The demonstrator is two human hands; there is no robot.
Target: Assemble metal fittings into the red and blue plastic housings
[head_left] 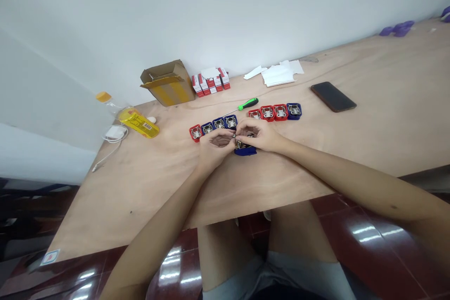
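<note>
My left hand [214,144] and my right hand [253,134] meet above the plywood table [140,187], fingertips pinching a small metal latch part [239,143]. Its shape is mostly hidden by my fingers. Just below them lies a dark blue plastic holder [245,151], partly covered by my hands. Beyond my left hand runs a row of blue and red holders with metal latches [213,126]. Beyond my right hand, a similar row [274,112] stands. A green-handled screwdriver [247,103] lies behind them, its shaft pointing left.
A black phone [333,96] lies on the right. At the back stand a cardboard box [168,83], small red-and-white boxes [211,81] and white papers [277,75]. A yellow-labelled bottle [135,121] and white charger with cable [114,133] lie left; purple objects [397,28] sit far right.
</note>
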